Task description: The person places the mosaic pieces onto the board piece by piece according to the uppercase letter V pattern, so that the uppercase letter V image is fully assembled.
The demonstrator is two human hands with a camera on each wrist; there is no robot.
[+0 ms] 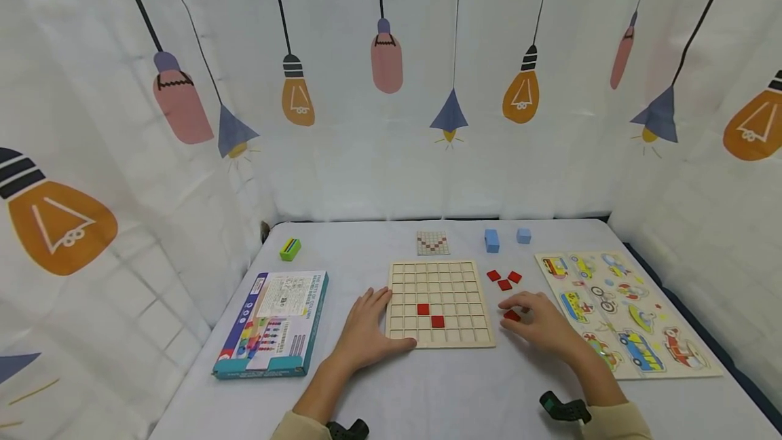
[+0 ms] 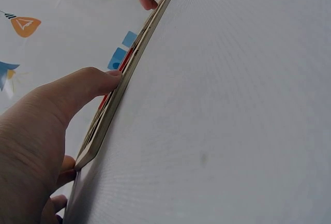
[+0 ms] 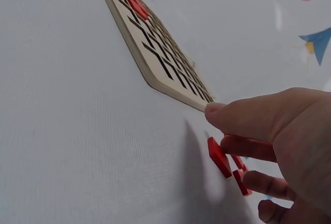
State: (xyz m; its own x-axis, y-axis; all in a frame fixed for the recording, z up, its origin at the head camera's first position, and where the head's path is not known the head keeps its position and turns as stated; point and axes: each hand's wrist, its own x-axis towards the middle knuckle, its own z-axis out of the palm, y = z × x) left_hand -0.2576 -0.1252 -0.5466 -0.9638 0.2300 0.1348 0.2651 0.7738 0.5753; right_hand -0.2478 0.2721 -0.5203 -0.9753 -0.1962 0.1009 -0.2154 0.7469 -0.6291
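- The left wrist view shows the wooden grid board (image 2: 116, 97) only edge-on, so its cells are hidden; the left hand's (image 1: 364, 331) lower fingers are cut off at the frame's bottom there.
- In the right wrist view, the fingers of the right hand (image 1: 537, 321) partly cover the red tile (image 3: 219, 157) beneath them; whether they pinch it or only touch it I cannot tell.
- Open surface (image 1: 440, 392) lies in front of the board; a blue box (image 1: 271, 324) lies to its left, a vehicle puzzle (image 1: 623, 311) to its right, close to the surface's edge.
- The left hand rests flat and relaxed at the board's left edge, thumb against the near-left corner.
- The red tile lies just right of the board, under the right hand; three loose red tiles (image 1: 504, 279) lie just beyond, and two red tiles (image 1: 430, 314) sit in the grid.
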